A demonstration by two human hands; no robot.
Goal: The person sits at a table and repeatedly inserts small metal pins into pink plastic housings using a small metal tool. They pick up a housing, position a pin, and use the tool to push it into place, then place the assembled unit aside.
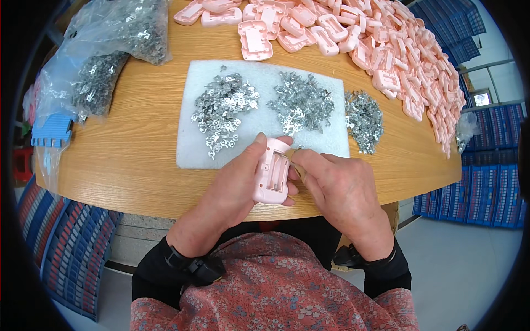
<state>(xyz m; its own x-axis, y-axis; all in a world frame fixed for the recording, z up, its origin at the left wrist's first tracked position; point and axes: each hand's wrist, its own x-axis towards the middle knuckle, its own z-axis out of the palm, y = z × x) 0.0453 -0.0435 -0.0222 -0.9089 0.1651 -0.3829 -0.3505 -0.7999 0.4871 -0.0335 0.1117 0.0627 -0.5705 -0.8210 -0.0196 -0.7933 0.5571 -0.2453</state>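
My left hand is closed round a pink plastic housing, thumb along its upper left edge. The housing's long open recess faces up, and metal pieces show at its ends. At the housing's upper right edge, my right hand has thumb and forefinger pinched together; whatever lies between them is too small to make out. Just beyond my hands, a white foam sheet carries two piles of small metal contact clips, the left pile and the right pile. A third, darker metal pile sits at the sheet's right edge.
A big heap of pink housings covers the table's far right side. Clear plastic bags of metal parts lie at the far left, beside a blue foam piece. Racks of blue trays stand left and right of the wooden table.
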